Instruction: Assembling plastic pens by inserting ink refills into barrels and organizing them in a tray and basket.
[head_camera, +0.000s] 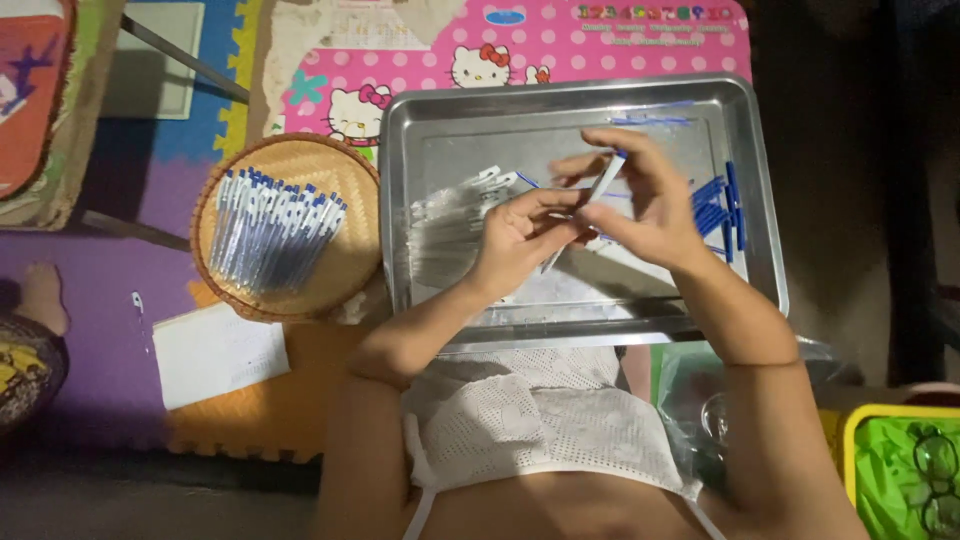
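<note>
I am pinching a clear pen barrel (600, 190) between both hands at frame centre, over the steel tray (440, 120): right hand (650, 205) gripping its upper end, left hand (520, 235) its lower, axis slanting up-right.

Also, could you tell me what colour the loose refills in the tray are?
Blue; the refills lie by the tray's right wall, head view.

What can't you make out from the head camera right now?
- Head view: the lower end of the pen barrel is hidden behind the left hand and right hand; each hand's grip point is unclear.
- The clear barrels in the metal tray blur together, too fine to count.
- The green bin is cut off by the frame's lower right corner.
- The pens in the woven basket overlap, too small to count.
</note>
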